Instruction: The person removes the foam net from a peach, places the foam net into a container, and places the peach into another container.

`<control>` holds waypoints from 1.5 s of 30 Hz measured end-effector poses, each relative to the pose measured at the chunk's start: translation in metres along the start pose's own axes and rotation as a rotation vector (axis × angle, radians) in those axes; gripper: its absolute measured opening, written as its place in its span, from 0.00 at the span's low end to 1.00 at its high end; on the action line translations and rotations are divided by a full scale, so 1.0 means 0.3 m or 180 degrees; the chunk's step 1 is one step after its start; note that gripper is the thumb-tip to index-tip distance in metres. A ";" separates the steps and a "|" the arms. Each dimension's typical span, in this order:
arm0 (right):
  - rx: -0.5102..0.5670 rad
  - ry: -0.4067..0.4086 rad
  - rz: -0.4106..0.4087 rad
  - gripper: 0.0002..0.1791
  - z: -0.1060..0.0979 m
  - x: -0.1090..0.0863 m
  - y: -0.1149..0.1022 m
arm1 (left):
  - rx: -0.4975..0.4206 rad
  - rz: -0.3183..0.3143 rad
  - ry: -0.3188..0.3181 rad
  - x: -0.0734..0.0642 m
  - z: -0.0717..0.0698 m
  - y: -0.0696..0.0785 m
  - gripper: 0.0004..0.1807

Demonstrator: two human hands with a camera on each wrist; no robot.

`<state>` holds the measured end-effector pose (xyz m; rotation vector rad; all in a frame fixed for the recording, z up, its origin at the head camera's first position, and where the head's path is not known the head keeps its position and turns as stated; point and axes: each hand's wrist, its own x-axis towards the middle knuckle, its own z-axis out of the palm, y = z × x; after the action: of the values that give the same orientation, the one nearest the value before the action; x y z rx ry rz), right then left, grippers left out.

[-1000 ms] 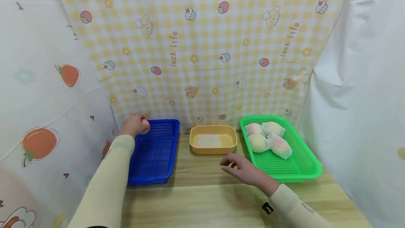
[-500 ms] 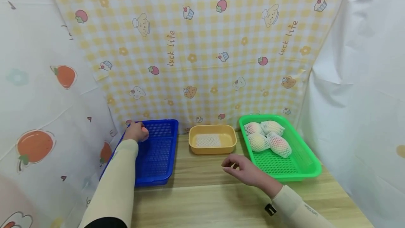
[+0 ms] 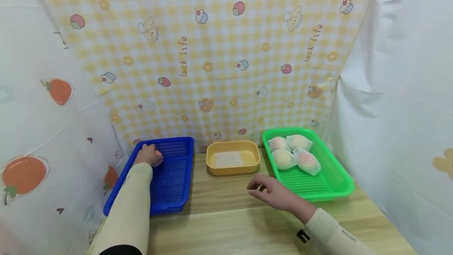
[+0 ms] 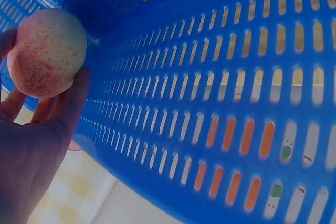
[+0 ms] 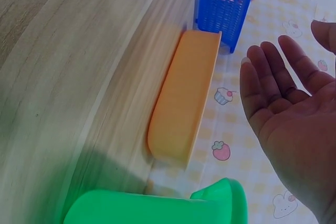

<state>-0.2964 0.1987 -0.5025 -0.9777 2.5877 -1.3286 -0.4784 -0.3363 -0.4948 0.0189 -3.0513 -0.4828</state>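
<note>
My left hand [image 3: 146, 155] is down inside the far left corner of a blue plastic basket [image 3: 191, 168]. It grips a peach [image 4: 48, 53], pale yellow with red speckles, fingers and thumb curled round its sides. In the head view the hand covers most of the fruit. My right hand [image 3: 269, 192] hovers over the table, left of a green basket [image 3: 337, 176]. Nothing is in its grasp, and the right wrist view shows its palm [image 5: 299, 129] bare with fingers loosely bent.
Several fruits in white foam nets [image 3: 307, 161] lie at the back of the green basket. Between the baskets stands a small yellow tray [image 3: 233, 171] with an empty-looking foam net [image 3: 228, 159] in it. A checked cloth [image 3: 212, 50] hangs behind the wooden table [image 3: 212, 231].
My left hand has lowered the peach from the blue basket's rim into its far left corner. The right hand has stayed nearly still, and the head view has shifted slightly.
</note>
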 end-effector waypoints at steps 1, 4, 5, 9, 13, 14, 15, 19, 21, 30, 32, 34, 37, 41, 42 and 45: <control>0.0006 -0.0006 -0.0002 0.06 0.000 -0.001 -0.001 | 0.0024 -0.0014 -0.0008 0.000 0.005 -0.003 0.32; 0.0011 -0.0009 -0.0004 0.06 0.001 -0.006 -0.005 | 0.0037 -0.0006 -0.0029 0.001 0.016 -0.004 0.36; 0.0021 -0.0006 0.0004 0.06 0.000 -0.008 -0.008 | 0.0029 0.0000 -0.0032 0.002 0.018 -0.003 0.36; 0.0024 0.0008 0.0003 0.06 -0.001 -0.015 -0.007 | -0.0033 -0.0036 -0.0039 0.005 0.034 -0.002 0.34; 0.0004 -0.0002 0.0015 0.06 -0.002 -0.020 -0.005 | -0.0058 -0.0072 0.0011 0.011 0.060 -0.010 0.30; 0.0000 -0.0008 0.0019 0.06 -0.002 -0.021 -0.006 | -0.0063 -0.0075 0.0026 0.013 0.065 -0.012 0.29; 0.0001 -0.0011 0.0021 0.06 -0.002 -0.022 -0.007 | -0.0058 -0.0077 0.0037 0.016 0.070 -0.013 0.29; 0.0009 -0.0044 0.0004 0.07 0.000 -0.025 -0.008 | -0.0089 -0.0136 0.0023 0.015 0.076 -0.015 0.29; 0.0005 -0.0057 -0.0021 0.07 0.001 -0.026 -0.007 | -0.0117 -0.0178 -0.0004 0.011 0.073 -0.010 0.30; -0.0046 -0.0085 -0.0019 0.05 0.005 -0.028 -0.004 | -0.0089 -0.0282 -0.0021 -0.011 0.046 0.021 0.33; -0.0047 -0.0096 -0.0032 0.05 0.006 -0.029 -0.003 | -0.0097 -0.0285 -0.0044 -0.011 0.041 0.023 0.36; -0.0043 -0.0102 -0.0052 0.05 0.007 -0.029 -0.001 | -0.0085 -0.0255 -0.0066 -0.006 0.038 0.019 0.38; -0.0036 -0.0112 -0.0066 0.05 0.007 -0.027 0.000 | -0.0093 -0.0234 -0.0115 0.000 0.024 0.012 0.40; -0.0054 -0.0129 -0.0051 0.06 0.008 -0.022 0.001 | -0.0105 -0.0244 -0.0168 -0.008 -0.026 0.033 0.40; -0.0059 -0.0133 -0.0054 0.06 0.009 -0.021 0.002 | -0.0107 -0.0239 -0.0164 -0.013 -0.043 0.047 0.39; -0.0064 -0.0141 -0.0064 0.06 0.010 -0.020 0.004 | -0.0141 -0.0134 -0.0132 -0.028 -0.092 0.103 0.38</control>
<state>-0.2912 0.2006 -0.5065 -1.0270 2.5703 -1.2730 -0.4686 -0.3151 -0.4594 0.0726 -3.0853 -0.5602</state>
